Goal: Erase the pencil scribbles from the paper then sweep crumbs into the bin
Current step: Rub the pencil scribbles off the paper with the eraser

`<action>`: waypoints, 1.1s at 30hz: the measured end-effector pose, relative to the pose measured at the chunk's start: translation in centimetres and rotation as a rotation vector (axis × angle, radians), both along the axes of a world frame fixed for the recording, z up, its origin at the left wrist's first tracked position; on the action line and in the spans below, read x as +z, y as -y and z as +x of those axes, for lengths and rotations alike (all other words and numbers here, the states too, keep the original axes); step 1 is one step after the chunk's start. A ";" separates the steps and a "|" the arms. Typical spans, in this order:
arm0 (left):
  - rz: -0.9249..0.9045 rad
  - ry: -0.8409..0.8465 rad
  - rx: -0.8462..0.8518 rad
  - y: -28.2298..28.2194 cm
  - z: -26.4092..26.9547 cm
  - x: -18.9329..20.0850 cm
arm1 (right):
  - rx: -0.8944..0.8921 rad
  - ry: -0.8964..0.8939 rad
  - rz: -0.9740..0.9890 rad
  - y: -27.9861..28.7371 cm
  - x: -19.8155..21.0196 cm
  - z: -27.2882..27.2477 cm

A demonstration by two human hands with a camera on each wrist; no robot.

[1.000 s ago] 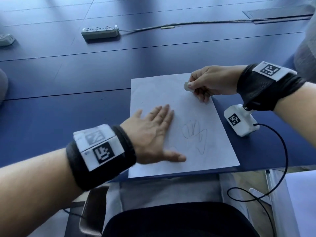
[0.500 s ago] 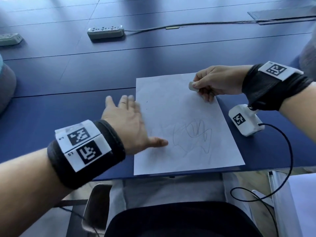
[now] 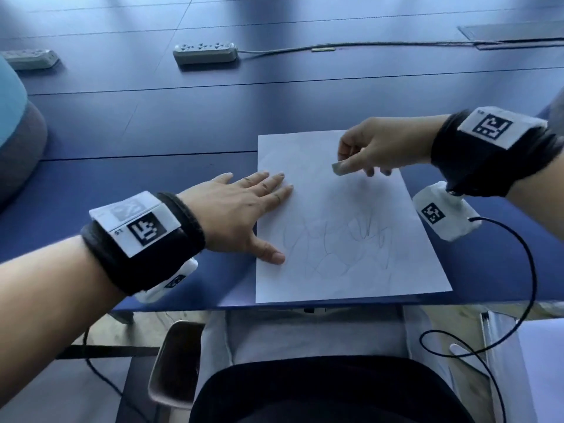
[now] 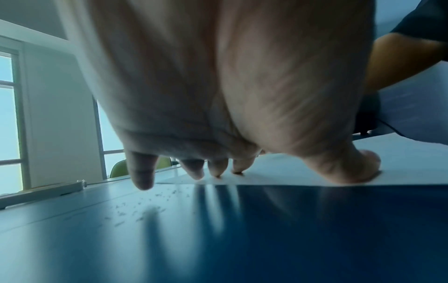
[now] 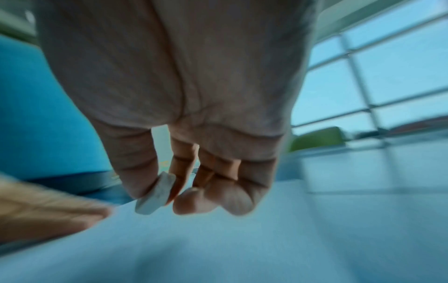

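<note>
A white sheet of paper (image 3: 335, 209) lies on the blue table near its front edge, with faint pencil scribbles (image 3: 345, 239) across its lower half. My left hand (image 3: 241, 212) lies flat with straight fingers, fingertips and thumb pressing the paper's left edge (image 4: 315, 178). My right hand (image 3: 372, 148) hovers over the paper's upper right part and pinches a small white eraser (image 3: 340, 168) between thumb and forefinger; the eraser (image 5: 156, 193) shows in the right wrist view too. Grey eraser crumbs (image 4: 145, 203) lie scattered on the table left of the paper.
Two grey power strips (image 3: 206, 52) (image 3: 30, 58) lie at the back of the blue table (image 3: 137, 123), a cable running right from one. A teal and grey rounded object (image 3: 15, 129) sits at the far left. A chair edge (image 3: 174, 361) is below the table.
My left hand slid off the paper's middle to its left edge, uncovering the scribbles. My right hand moved with the eraser from the top edge down over the sheet.
</note>
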State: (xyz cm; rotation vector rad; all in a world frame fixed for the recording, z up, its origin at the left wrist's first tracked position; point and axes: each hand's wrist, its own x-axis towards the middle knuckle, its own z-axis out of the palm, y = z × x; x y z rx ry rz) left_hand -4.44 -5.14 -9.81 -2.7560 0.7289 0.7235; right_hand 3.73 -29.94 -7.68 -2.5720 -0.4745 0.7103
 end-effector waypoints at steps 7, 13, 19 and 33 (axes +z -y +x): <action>-0.106 0.040 -0.053 -0.3 0.3 -0.6 | 0.331 0.403 -0.097 -7.0 -0.2 -4.0; -0.135 0.011 -0.043 -0.7 0.9 -1.2 | 0.443 0.248 0.015 -7.1 -0.9 -6.7; -0.138 0.006 -0.034 -0.4 0.6 -0.9 | 0.465 0.510 -0.193 -7.7 -0.4 -5.4; -0.102 -0.022 -0.019 -0.4 0.7 -1.1 | 0.582 0.178 -0.072 -7.7 -0.3 -7.2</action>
